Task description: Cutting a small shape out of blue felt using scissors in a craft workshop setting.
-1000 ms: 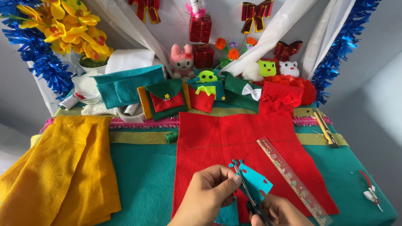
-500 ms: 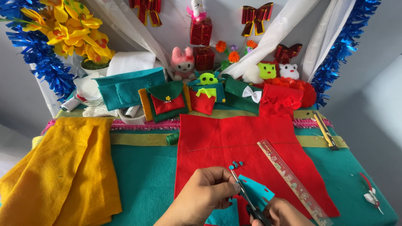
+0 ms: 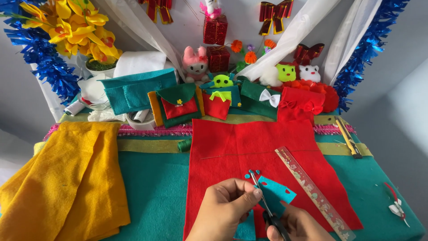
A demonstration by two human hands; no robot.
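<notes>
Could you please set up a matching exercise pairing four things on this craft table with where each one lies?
Things:
1. yellow felt
2. ruler
3. scissors
4. utility knife

Places:
A. far right edge of the table
B. in the right hand
C. left side of the table
D. slanting across the red felt

Pairs: 1-C, 2-D, 3-B, 4-A

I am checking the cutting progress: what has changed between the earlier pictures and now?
The teal felt piece was turned in the left hand, so its notched edge now points right. The scissors in the right hand closed further into it, and small teal scraps appeared on the red felt. Both hands kept their grip. The ruler and yellow felt stayed put.
</notes>
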